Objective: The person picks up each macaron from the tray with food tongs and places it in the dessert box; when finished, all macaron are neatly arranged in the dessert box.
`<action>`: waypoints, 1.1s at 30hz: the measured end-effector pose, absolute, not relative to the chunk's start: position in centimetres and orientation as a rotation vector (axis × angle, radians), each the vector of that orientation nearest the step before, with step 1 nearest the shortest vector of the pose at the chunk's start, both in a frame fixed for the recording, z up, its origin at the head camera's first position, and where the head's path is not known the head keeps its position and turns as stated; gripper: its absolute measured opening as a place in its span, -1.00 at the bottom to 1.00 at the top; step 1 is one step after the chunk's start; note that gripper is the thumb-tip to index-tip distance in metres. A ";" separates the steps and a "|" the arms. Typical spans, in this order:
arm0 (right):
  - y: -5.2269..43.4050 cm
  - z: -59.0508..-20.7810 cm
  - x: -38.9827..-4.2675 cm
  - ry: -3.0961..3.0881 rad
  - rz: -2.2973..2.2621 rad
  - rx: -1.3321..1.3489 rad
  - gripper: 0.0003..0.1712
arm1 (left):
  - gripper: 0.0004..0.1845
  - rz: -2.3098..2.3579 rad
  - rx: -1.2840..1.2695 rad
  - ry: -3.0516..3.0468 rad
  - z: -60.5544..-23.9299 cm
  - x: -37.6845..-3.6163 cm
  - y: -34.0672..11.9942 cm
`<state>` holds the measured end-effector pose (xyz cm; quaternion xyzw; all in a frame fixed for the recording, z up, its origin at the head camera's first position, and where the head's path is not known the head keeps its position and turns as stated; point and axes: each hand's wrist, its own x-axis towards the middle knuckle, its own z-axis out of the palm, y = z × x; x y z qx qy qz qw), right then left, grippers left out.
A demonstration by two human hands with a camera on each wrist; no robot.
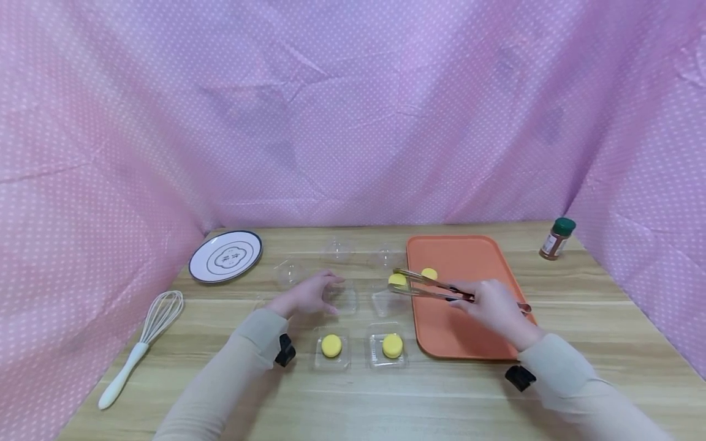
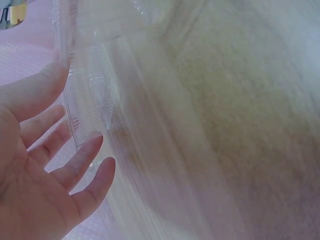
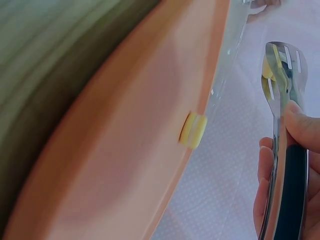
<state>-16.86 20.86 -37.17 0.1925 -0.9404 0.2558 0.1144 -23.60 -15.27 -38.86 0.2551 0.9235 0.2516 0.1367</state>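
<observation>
My right hand [image 1: 496, 309] grips metal tongs [image 1: 436, 288] that pinch a yellow macaron [image 1: 396, 280] just off the left edge of the orange tray [image 1: 469, 324]. The right wrist view shows the tongs [image 3: 282, 150] with the macaron [image 3: 268, 67] in their tips. One more yellow macaron [image 1: 429, 274] [image 3: 193, 130] lies on the tray. My left hand [image 1: 306, 295] rests with relaxed fingers [image 2: 80, 165] against an empty clear plastic box [image 1: 343, 297] [image 2: 90, 110]. Another empty clear box [image 1: 388, 301] sits under the tongs' tips. Two clear boxes nearer me hold macarons [image 1: 331, 345] [image 1: 393, 346].
A white plate [image 1: 225, 256] sits at the back left and a whisk [image 1: 140, 346] lies at the left front. A spice jar [image 1: 556, 239] with a green lid stands at the back right. Clear domed lids [image 1: 336, 251] lie behind the boxes. Pink dotted cloth surrounds the wooden table [image 1: 595, 318].
</observation>
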 end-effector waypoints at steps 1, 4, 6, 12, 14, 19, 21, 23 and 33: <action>20.6 -37.2 -17.0 -2.754 0.747 0.575 -0.61 | -0.18 0.732 0.739 2.672 -38.8 -23.6 -15.3; 19.7 -37.3 -17.2 -2.738 0.747 0.606 -0.61 | -0.19 0.737 0.737 2.672 -38.8 -23.4 -15.3; 19.2 -37.4 -17.4 -2.728 0.743 0.621 -0.62 | -0.19 0.749 0.727 2.665 -38.7 -23.4 -15.4; 17.7 -37.5 -17.7 -2.736 0.709 0.644 -0.56 | -0.19 0.764 0.724 2.658 -38.6 -23.3 -15.4; 17.2 -37.5 -17.7 -2.749 0.700 0.665 -0.55 | -0.19 0.760 0.744 2.658 -38.5 -23.3 -15.4; 16.2 -37.6 -17.8 -2.783 0.694 0.717 -0.61 | -0.19 0.745 0.787 2.657 -38.6 -23.4 -15.4; 15.8 -37.7 -17.9 -2.794 0.693 0.712 -0.62 | -0.19 0.743 0.783 2.658 -38.7 -23.5 -15.4; 15.4 -37.7 -17.9 -2.816 0.704 0.700 -0.61 | -0.19 0.744 0.765 2.657 -38.8 -23.5 -15.4; 13.8 -37.9 -18.3 -2.795 0.651 0.752 -0.60 | -0.19 0.748 0.720 2.650 -39.1 -23.7 -15.4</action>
